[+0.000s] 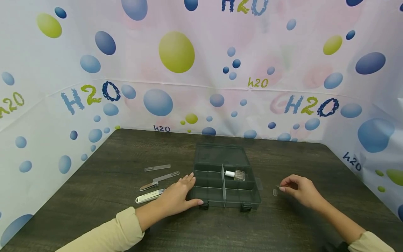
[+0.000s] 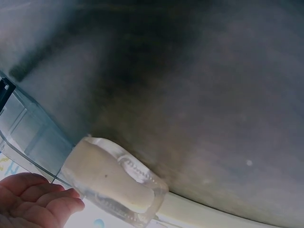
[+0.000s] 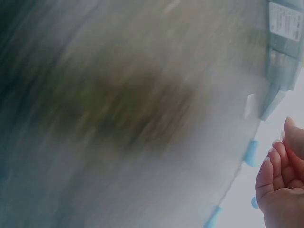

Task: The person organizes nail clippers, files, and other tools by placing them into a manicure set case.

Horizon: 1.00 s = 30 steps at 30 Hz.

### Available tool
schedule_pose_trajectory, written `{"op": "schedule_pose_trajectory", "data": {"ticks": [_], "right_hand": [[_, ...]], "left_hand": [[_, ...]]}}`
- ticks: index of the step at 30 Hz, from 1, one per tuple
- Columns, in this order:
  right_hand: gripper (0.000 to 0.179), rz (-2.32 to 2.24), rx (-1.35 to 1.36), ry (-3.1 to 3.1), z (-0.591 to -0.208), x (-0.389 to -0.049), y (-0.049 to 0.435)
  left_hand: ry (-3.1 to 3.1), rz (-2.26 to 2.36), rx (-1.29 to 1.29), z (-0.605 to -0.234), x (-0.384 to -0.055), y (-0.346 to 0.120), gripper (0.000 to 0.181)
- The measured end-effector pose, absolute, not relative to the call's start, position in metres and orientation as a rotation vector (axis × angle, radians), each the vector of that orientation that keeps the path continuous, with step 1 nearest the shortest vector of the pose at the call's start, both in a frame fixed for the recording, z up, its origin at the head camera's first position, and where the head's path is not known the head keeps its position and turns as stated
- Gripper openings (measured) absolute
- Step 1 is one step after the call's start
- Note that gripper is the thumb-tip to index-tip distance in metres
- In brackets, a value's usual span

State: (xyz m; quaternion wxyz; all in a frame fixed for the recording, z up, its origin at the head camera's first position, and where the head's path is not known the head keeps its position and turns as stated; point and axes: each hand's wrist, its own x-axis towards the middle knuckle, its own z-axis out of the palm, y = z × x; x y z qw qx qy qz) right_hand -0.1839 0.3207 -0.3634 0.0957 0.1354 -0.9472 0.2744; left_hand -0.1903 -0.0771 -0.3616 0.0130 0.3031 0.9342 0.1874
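Note:
A dark see-through divided box (image 1: pixel 224 196) stands with its lid raised, a nail polish bottle (image 1: pixel 239 175) with a white cap lying in its back right compartment. My left hand (image 1: pixel 177 196) rests at the box's left side, fingers stretched along the wall and thumb by the front latch. Right of the box, my right hand (image 1: pixel 299 190) pinches a small thin clear piece (image 1: pixel 277 186) between thumb and fingers; its kind is too small to tell. Just under that hand, another small clear piece (image 1: pixel 275 193) lies on the table, also visible as a pale piece (image 3: pixel 249 105) in the right wrist view.
Left of the box lie a cream nail clipper (image 1: pixel 148 196), a smaller brownish clipper (image 1: pixel 148 186) and two clear strips, one farther back (image 1: pixel 157 168) and one nearer (image 1: pixel 167 176). A printed curtain (image 1: pixel 201 105) hangs behind the dark wood table (image 1: pixel 104 196).

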Motion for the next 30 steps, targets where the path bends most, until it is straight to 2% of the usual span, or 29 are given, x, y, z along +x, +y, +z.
{"op": "schedule_pose_trajectory", "data": {"ticks": [13, 30], "right_hand": [[0.006, 0.962, 0.498, -2.742, -0.352, -0.181, 0.285], [0.005, 1.109, 0.664, -2.754, -0.351, -0.195, 0.236]], "left_hand": [[2.915, 0.604, 0.954, -0.362, -0.193, -0.077, 0.077], [2.918, 0.593, 0.952, -0.361, -0.193, -0.077, 0.076]]}}
